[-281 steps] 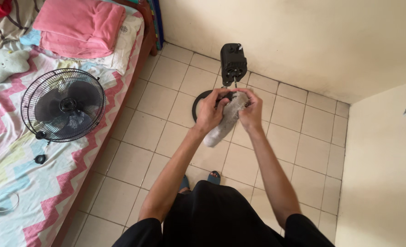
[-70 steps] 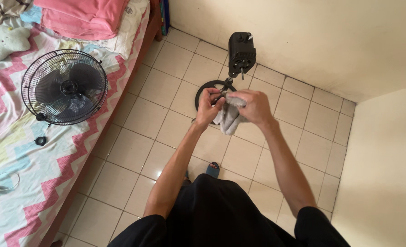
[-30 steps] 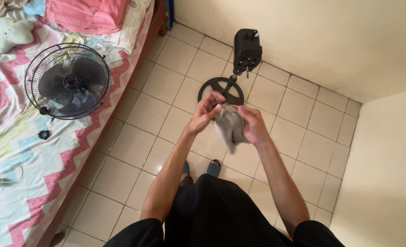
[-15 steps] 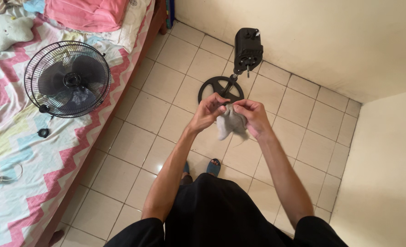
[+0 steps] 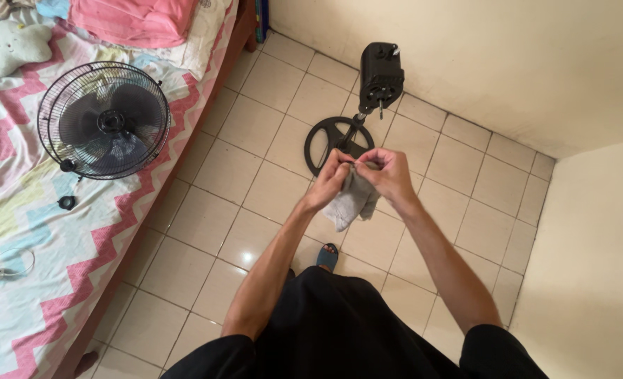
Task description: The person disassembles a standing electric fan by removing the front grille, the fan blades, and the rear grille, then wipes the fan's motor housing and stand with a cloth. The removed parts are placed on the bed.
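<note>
Both hands meet in front of me over the tiled floor. My left hand [image 5: 330,181] and my right hand [image 5: 387,173] pinch the top edge of a grey cloth [image 5: 351,201], which hangs down between them. Just beyond the hands stands a black fan stand: a round base [image 5: 323,137] on the floor, a short pole and a black motor housing [image 5: 380,69] with a bare shaft, no blades on it.
A bed with a zigzag sheet [image 5: 37,231] fills the left side. On it lie the fan's black cage with blades [image 5: 103,120], a small black knob [image 5: 66,203], a pink pillow [image 5: 139,20] and a soft toy [image 5: 11,43]. Cream walls meet in a corner at the right.
My hands have lifted slightly toward the fan base and come closer together. The cloth, bunched against my right palm a second ago, now hangs from both hands' fingertips.
</note>
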